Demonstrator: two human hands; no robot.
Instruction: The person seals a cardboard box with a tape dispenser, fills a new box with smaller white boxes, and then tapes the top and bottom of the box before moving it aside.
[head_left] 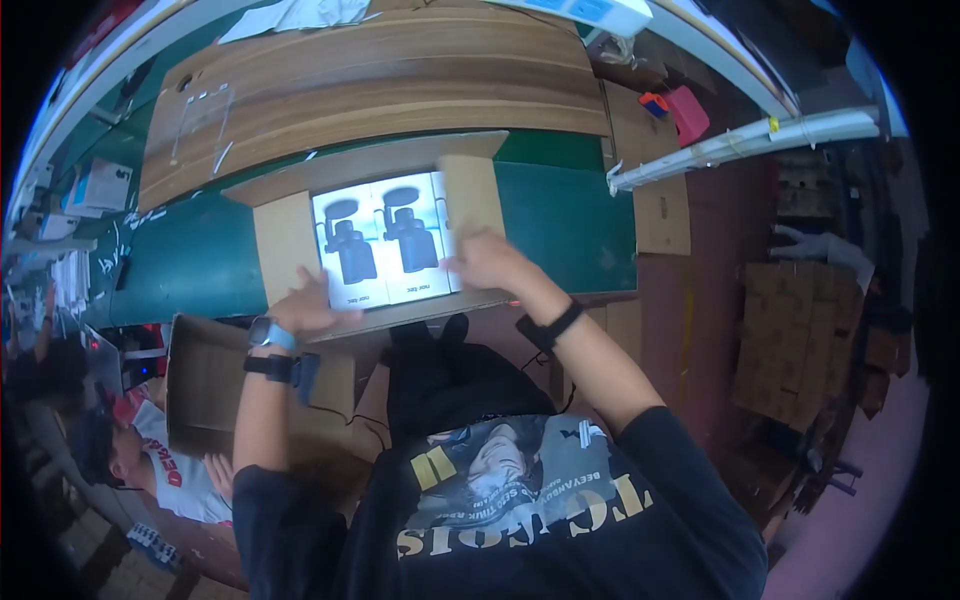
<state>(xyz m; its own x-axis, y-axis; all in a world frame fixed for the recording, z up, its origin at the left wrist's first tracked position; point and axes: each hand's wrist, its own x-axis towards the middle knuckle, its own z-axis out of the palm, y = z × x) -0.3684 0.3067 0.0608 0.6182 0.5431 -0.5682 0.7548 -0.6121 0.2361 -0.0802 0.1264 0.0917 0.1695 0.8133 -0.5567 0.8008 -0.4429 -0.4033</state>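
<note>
An opened cardboard carton (285,235) lies on the green table in front of me, its flaps folded outward. Inside it, side by side, are two white printed boxes (395,285), each with a picture of a dark lidded bottle. My left hand (305,308) is at the carton's near left corner, fingers and thumb apart. At the right side, my right hand (490,260) reaches over the carton's right flap (472,190), its fingertips by the edge of the right white box. Motion slightly blurs this hand, but its thumb and fingers look apart.
A wood-grain board (400,70) covers the table's far part. Below the table's left edge stands an open empty carton (200,400), close to a seated person (180,470). A white rail (740,150) juts in at right, near a pink holder (686,115). Stacked brown cartons (795,340) stand farther right.
</note>
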